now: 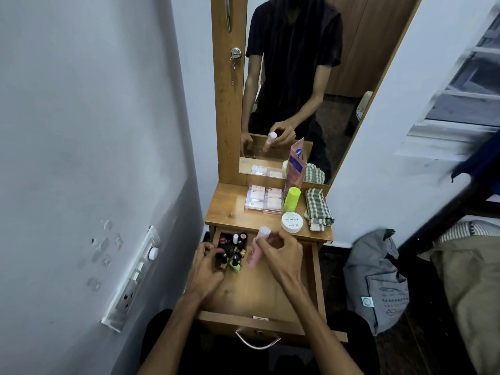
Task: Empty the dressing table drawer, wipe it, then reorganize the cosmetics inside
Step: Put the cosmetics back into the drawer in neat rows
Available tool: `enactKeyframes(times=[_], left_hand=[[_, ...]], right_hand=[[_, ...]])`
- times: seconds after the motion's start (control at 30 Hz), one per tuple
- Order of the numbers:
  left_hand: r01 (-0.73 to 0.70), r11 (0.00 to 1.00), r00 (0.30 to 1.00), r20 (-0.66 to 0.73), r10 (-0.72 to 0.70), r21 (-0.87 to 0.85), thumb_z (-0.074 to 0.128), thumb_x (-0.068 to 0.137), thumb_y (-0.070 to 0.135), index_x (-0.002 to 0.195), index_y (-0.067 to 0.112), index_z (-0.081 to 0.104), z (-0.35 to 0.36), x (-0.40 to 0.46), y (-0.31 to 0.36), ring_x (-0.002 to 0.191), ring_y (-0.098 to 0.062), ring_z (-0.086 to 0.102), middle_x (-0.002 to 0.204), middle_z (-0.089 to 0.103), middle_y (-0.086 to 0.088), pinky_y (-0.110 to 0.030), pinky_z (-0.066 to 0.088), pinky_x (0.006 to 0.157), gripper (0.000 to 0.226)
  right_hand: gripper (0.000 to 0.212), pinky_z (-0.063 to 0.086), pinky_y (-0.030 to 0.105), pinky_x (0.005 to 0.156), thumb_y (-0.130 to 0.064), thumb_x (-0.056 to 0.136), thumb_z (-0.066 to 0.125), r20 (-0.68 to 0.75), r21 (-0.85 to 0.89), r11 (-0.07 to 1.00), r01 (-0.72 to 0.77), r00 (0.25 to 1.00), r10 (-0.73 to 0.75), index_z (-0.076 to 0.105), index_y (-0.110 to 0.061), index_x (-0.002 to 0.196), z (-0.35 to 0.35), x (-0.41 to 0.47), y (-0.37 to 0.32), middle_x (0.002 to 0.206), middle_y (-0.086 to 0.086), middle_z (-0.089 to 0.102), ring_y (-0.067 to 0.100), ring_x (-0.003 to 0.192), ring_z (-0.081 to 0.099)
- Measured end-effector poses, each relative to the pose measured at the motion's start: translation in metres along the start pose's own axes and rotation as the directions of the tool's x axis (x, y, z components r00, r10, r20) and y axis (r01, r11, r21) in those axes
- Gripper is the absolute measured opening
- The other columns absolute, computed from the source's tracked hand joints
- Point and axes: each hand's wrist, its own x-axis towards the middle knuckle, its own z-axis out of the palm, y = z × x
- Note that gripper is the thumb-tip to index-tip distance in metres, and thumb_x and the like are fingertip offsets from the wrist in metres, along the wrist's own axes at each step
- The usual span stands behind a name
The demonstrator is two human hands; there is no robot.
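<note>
The wooden drawer [270, 301] is pulled out below the dressing table top [232, 209]. Several small nail polish bottles [233, 250] stand packed in its back left corner. My left hand [207, 269] rests against that cluster, fingers curled around the near bottles. My right hand [281, 253] grips a pink bottle with a white cap [258, 249], tilted, just right of the cluster over the drawer. On the top stand a lime green bottle [291, 199], a white round jar [291, 222], a clear box of compacts [263, 199], a pink tube [295, 169] and a folded checked cloth [318, 209].
A mirror [297, 77] rises behind the table top. The wall with a switch panel [132, 280] is close on the left. A grey bag [378, 282] sits on the floor to the right, beside a bed. The drawer handle [257, 341] faces me.
</note>
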Motion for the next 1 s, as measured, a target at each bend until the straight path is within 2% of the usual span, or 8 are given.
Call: enactKeyframes(times=[0.13, 0.27, 0.4, 0.6, 0.7, 0.8, 0.93, 1.0], left_hand=[[0.004, 0.999, 1.0, 0.008, -0.004, -0.044, 0.056, 0.061, 0.024, 0.119, 0.021, 0.062, -0.002, -0.002, 0.001, 0.118, -0.014, 0.042, 0.124, 0.036, 0.006, -0.035, 0.046, 0.098, 0.059], [0.006, 0.997, 1.0, 0.031, -0.004, -0.076, 0.073, 0.069, 0.015, 0.122, 0.024, 0.061, 0.0, 0.0, -0.005, 0.121, -0.014, 0.041, 0.127, 0.035, 0.007, -0.04, 0.044, 0.106, 0.055], [0.023, 0.996, 0.999, 0.025, -0.021, -0.092, 0.062, 0.069, -0.005, 0.12, 0.022, 0.061, 0.0, -0.001, -0.005, 0.123, -0.014, 0.042, 0.127, 0.036, 0.006, -0.044, 0.042, 0.11, 0.058], [0.037, 0.995, 0.998, 0.044, -0.033, -0.089, 0.071, 0.065, 0.004, 0.122, 0.023, 0.06, 0.001, -0.001, -0.005, 0.125, -0.016, 0.041, 0.132, 0.034, 0.005, -0.046, 0.043, 0.11, 0.061], [0.033, 0.997, 0.998, 0.054, -0.029, -0.073, 0.068, 0.061, 0.006, 0.124, 0.021, 0.059, 0.001, -0.001, -0.006, 0.126, -0.017, 0.039, 0.133, 0.033, 0.004, -0.045, 0.043, 0.11, 0.065], [0.031, 0.998, 0.999, 0.042, -0.029, -0.061, 0.062, 0.057, 0.011, 0.125, 0.02, 0.059, 0.001, -0.002, -0.006, 0.126, -0.016, 0.039, 0.131, 0.033, 0.005, -0.044, 0.044, 0.109, 0.068], [0.029, 0.999, 0.999, 0.047, -0.028, -0.031, 0.067, 0.06, 0.008, 0.126, 0.019, 0.059, 0.0, -0.003, -0.003, 0.128, -0.017, 0.037, 0.134, 0.032, 0.002, -0.045, 0.044, 0.108, 0.067], [0.027, 0.999, 0.999, 0.048, -0.026, -0.022, 0.071, 0.065, 0.009, 0.127, 0.02, 0.058, 0.0, -0.003, -0.002, 0.13, -0.017, 0.036, 0.137, 0.031, 0.001, -0.046, 0.043, 0.108, 0.064]], right_hand=[[0.016, 0.059, 0.033, 0.063, -0.039, 0.07, 0.077, 0.162, 0.02, 0.987, -0.16, 0.975, 0.155, 0.075, -0.027, 0.08, 0.015, -0.03, 0.021, 0.068, -0.01, 0.072, 0.005, 0.064, 0.068], [0.016, 0.06, 0.04, 0.06, -0.029, 0.068, 0.077, 0.286, 0.061, 0.932, -0.356, 0.901, 0.325, 0.074, -0.019, 0.079, 0.027, -0.05, 0.025, 0.063, 0.001, 0.073, 0.019, 0.059, 0.071], [0.025, 0.054, 0.03, 0.054, -0.019, 0.067, 0.078, 0.367, 0.123, 0.815, -0.567, 0.789, 0.493, 0.071, -0.007, 0.087, 0.041, -0.052, 0.032, 0.071, 0.01, 0.076, 0.022, 0.06, 0.072], [0.009, 0.057, 0.031, 0.059, -0.002, 0.076, 0.074, 0.385, 0.125, 0.688, -0.715, 0.674, 0.631, 0.069, -0.006, 0.083, 0.053, -0.049, 0.046, 0.072, 0.012, 0.076, 0.022, 0.061, 0.071], [0.009, 0.062, 0.036, 0.064, -0.003, 0.077, 0.075, 0.367, 0.075, 0.691, -0.719, 0.664, 0.651, 0.069, -0.009, 0.08, 0.056, -0.05, 0.053, 0.069, 0.011, 0.074, 0.021, 0.059, 0.07], [0.017, 0.057, 0.028, 0.062, -0.023, 0.068, 0.082, 0.305, -0.1, 0.776, -0.622, 0.723, 0.619, 0.068, -0.02, 0.078, 0.058, -0.05, 0.059, 0.067, 0.004, 0.075, 0.017, 0.058, 0.07], [0.03, 0.045, 0.022, 0.07, -0.042, 0.067, 0.084, 0.281, -0.257, 0.83, -0.495, 0.783, 0.554, 0.075, -0.024, 0.089, 0.06, -0.046, 0.065, 0.092, -0.004, 0.076, 0.016, 0.09, 0.07], [0.033, 0.046, 0.022, 0.072, -0.043, 0.068, 0.085, 0.292, -0.283, 0.841, -0.461, 0.794, 0.533, 0.074, -0.025, 0.093, 0.061, -0.044, 0.067, 0.096, -0.005, 0.075, 0.016, 0.095, 0.069]])
